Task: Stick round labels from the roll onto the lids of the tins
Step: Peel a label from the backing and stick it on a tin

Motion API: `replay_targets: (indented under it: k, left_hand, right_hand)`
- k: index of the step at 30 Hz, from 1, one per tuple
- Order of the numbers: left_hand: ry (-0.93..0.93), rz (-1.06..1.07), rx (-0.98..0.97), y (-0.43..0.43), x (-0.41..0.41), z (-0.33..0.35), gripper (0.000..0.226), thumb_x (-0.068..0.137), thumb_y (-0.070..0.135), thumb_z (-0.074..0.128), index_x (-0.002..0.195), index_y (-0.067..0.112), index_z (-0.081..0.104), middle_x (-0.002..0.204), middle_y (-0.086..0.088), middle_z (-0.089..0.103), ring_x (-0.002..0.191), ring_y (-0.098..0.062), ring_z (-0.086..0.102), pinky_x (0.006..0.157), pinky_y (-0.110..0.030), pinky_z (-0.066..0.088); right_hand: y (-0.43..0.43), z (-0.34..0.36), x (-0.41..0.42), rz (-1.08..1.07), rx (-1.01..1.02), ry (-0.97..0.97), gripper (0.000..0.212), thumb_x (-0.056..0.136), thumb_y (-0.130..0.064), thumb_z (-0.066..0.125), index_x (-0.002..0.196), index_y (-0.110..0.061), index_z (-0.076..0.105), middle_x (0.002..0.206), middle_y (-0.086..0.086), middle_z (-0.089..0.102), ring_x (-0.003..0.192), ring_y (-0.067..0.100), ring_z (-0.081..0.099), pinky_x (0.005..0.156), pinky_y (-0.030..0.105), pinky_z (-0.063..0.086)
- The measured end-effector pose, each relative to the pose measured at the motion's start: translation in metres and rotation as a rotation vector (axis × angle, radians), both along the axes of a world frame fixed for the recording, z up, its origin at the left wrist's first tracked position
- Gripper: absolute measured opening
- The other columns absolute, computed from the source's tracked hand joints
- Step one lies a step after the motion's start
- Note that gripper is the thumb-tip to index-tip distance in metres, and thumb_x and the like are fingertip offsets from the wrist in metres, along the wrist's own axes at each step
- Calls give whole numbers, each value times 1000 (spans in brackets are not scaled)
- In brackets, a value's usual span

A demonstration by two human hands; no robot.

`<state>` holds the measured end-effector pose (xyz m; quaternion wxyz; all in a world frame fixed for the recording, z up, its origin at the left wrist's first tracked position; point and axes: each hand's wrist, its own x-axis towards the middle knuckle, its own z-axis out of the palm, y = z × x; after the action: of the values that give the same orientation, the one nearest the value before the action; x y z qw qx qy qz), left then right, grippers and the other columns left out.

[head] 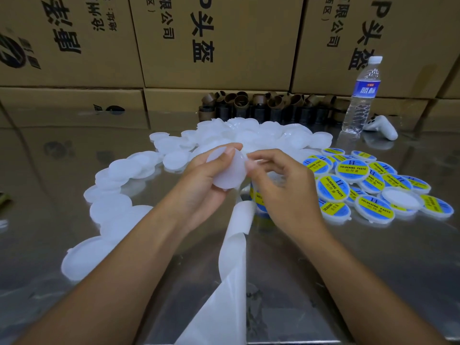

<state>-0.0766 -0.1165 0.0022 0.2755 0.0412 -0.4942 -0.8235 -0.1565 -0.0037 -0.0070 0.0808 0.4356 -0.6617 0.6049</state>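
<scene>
My left hand (201,185) grips a plain white round lid (230,171), held up and tilted above the steel table. My right hand (281,188) is beside it, with its fingertips pinching at the lid's right edge; whether a label is between them I cannot tell. Under my right hand sits the label roll (258,200), partly hidden, showing blue and yellow labels. Its bare white backing strip (234,257) trails toward me. Several unlabelled white lids (139,168) lie in a pile to the left and behind. Labelled blue-yellow lids (353,170) lie to the right.
A water bottle (361,95) stands at the back right, with a white controller (382,127) beside it. Several brown cardboard roll cores (263,105) are heaped along the back. Stacked cardboard boxes (219,46) wall off the far side of the reflective table (373,270).
</scene>
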Motion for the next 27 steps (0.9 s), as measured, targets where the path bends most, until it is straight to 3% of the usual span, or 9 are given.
replay_targets:
  k: [2, 4, 6, 8, 11, 14, 17, 23, 27]
  left_hand:
    - [-39, 109, 52, -7, -2, -1, 13, 85, 18, 57, 94, 12, 64, 76, 2, 68, 74, -10, 64, 70, -22, 51]
    - [-93, 190, 80, -12, -5, -4, 12, 94, 13, 52, 93, 12, 63, 86, -4, 66, 80, -14, 62, 80, -27, 49]
    - [-160, 216, 79, -14, -7, -7, 14, 97, 10, 49, 92, 10, 63, 93, -8, 63, 86, -20, 61, 92, -34, 47]
    - [-221, 196, 65, -12, -8, -9, 16, 97, 8, 48, 91, 10, 62, 95, -10, 62, 88, -24, 60, 93, -38, 47]
    - [-289, 119, 23, -9, -8, -12, 14, 97, 7, 49, 91, 8, 62, 97, -12, 61, 90, -25, 60, 83, -38, 52]
    - [-362, 79, -17, -9, -7, -12, 12, 96, 9, 51, 93, 9, 63, 109, -14, 57, 102, -26, 56, 90, -40, 50]
    - [-372, 59, 11, -10, -7, -11, 12, 96, 10, 51, 94, 9, 63, 113, -17, 56, 102, -29, 57, 92, -43, 51]
    - [-309, 68, 27, -5, -11, -12, 12, 96, 9, 50, 94, 9, 62, 99, -12, 66, 95, -24, 62, 91, -40, 50]
    - [-245, 137, 24, -10, -12, -11, 14, 99, 8, 45, 97, 9, 59, 110, -15, 68, 97, -27, 64, 93, -36, 49]
  right_hand:
    - [1, 0, -8, -134, -40, -41, 7, 90, -25, 60, 93, -30, 64, 88, -12, 67, 95, 8, 60, 79, 19, 43]
    - [4, 0, -19, -287, -34, -82, 15, 90, -20, 57, 103, -26, 62, 101, -9, 64, 106, 13, 55, 83, 19, 37]
    - [6, -3, -29, -380, 63, -130, 26, 90, -19, 57, 116, -20, 58, 113, -2, 60, 113, 17, 51, 88, 24, 36]
    - [7, -5, -32, -398, 168, -167, 32, 92, -25, 56, 123, -17, 54, 118, 3, 59, 114, 20, 50, 91, 31, 39]
    - [6, -8, -31, -383, 287, -155, 35, 94, -32, 50, 126, -18, 52, 109, 1, 62, 110, 23, 54, 90, 35, 41]
    - [5, -7, -30, -360, 363, -173, 34, 96, -32, 46, 126, -19, 54, 87, -3, 60, 103, 25, 56, 86, 36, 42]
    - [3, -7, -29, -352, 389, -195, 30, 96, -27, 45, 123, -20, 55, 92, 1, 62, 98, 27, 57, 85, 37, 44]
    - [3, -5, -29, -335, 230, -196, 28, 91, -12, 52, 118, -17, 57, 92, -2, 61, 91, 18, 56, 76, 25, 40]
    - [2, -1, -29, -304, 53, -213, 19, 88, -5, 55, 96, -18, 66, 87, -8, 65, 83, 6, 61, 78, 18, 47]
